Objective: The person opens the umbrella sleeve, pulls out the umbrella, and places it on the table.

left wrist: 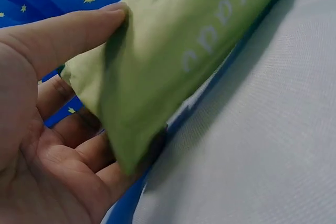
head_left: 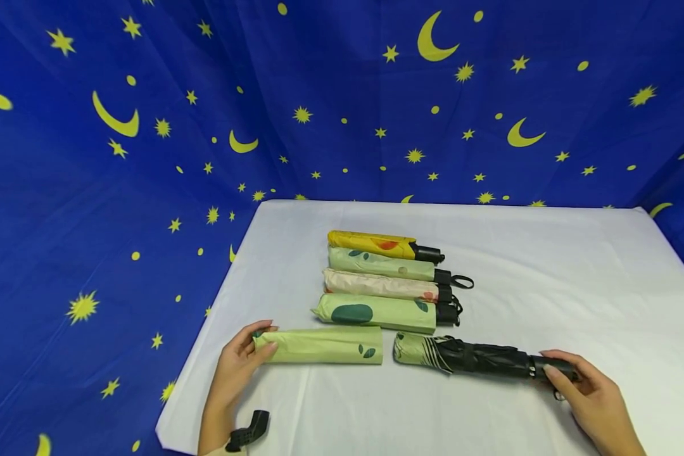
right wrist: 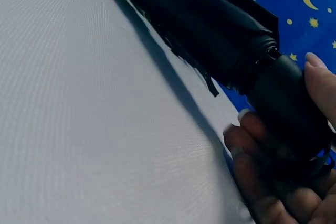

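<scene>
our right hand [head_left: 598, 399] grips the black umbrella [head_left: 484, 358] by its handle [right wrist: 286, 100] and our left hand [head_left: 238, 361] pinches the sleeve [head_left: 322, 346], end to end but apart over the table [head_left: 547, 278], so we should line them up lest they snag

Five umbrellas [head_left: 484, 358], one loose sleeve [head_left: 325, 346]

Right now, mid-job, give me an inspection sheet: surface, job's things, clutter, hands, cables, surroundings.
Surface: white cloth, lightly creased.
Job's things: green sleeve and folded black-and-green umbrella, end to end, apart.
Clutter: four sleeved umbrellas, side by side beyond them.
Hands: left hand pinches the sleeve's outer end; right hand holds the umbrella's black handle.
Cables: nothing seen.
Surroundings: blue backdrop with yellow stars and moons.
</scene>
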`<action>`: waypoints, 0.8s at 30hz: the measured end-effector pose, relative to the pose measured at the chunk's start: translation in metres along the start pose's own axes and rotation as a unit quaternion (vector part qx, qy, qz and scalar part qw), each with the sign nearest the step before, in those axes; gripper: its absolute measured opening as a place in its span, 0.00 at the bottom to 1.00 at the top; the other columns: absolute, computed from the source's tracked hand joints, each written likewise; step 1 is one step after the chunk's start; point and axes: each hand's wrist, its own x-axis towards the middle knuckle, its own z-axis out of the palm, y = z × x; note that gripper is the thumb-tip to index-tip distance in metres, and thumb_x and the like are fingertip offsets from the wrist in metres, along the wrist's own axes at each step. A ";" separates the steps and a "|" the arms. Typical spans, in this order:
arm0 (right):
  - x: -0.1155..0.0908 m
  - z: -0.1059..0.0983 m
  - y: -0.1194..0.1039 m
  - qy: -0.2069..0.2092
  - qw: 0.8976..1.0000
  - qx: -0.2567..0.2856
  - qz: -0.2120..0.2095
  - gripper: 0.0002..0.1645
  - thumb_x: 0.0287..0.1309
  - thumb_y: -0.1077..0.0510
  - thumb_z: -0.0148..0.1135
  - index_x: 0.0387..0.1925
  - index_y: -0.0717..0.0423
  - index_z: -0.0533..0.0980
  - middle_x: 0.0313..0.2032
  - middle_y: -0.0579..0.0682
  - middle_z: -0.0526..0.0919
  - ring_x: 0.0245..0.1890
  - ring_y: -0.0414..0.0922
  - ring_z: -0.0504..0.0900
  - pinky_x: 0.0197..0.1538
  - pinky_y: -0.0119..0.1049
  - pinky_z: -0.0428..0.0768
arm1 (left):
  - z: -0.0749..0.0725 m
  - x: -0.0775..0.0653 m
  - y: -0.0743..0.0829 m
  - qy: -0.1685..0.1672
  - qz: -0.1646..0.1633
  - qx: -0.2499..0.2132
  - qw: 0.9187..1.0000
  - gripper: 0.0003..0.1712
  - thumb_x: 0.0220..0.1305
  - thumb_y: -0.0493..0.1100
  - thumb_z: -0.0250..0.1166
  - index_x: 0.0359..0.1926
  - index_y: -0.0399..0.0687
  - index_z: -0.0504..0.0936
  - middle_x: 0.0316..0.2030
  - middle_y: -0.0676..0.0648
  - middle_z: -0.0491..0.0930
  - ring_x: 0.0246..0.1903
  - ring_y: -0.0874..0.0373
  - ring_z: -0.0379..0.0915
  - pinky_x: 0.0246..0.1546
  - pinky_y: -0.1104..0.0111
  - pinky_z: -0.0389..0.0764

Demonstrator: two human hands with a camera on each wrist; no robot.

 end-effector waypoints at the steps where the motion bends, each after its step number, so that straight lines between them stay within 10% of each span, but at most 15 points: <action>1: 0.000 0.000 0.000 0.008 1.000 -0.015 0.002 0.20 0.71 0.58 0.64 0.60 0.60 0.78 0.45 0.30 0.82 0.25 0.42 0.81 0.21 0.35 0.74 | 0.000 0.000 0.000 0.000 0.008 0.008 1.000 0.28 0.64 0.28 0.69 0.64 0.30 0.74 0.55 0.31 0.79 0.50 0.57 0.81 0.45 0.71 0.83; 16: -0.001 -0.004 0.000 0.038 0.989 -0.115 -0.080 0.21 0.56 0.59 0.77 0.52 0.43 0.85 0.45 0.38 0.88 0.46 0.16 0.78 0.41 0.14 0.76 | 0.021 0.006 0.016 -0.033 0.034 0.110 0.993 0.25 0.66 0.36 0.71 0.63 0.41 0.79 0.55 0.41 0.83 0.56 0.50 0.78 0.55 0.72 0.76; 24: 0.027 0.005 -0.037 0.082 0.965 -0.170 -0.183 0.26 0.48 0.58 0.82 0.51 0.40 0.86 0.42 0.48 0.90 0.37 0.21 0.79 0.43 0.15 0.70 | 0.043 0.025 0.042 0.005 0.086 0.234 0.968 0.22 0.68 0.50 0.70 0.62 0.57 0.80 0.57 0.53 0.81 0.61 0.56 0.74 0.65 0.60 0.72</action>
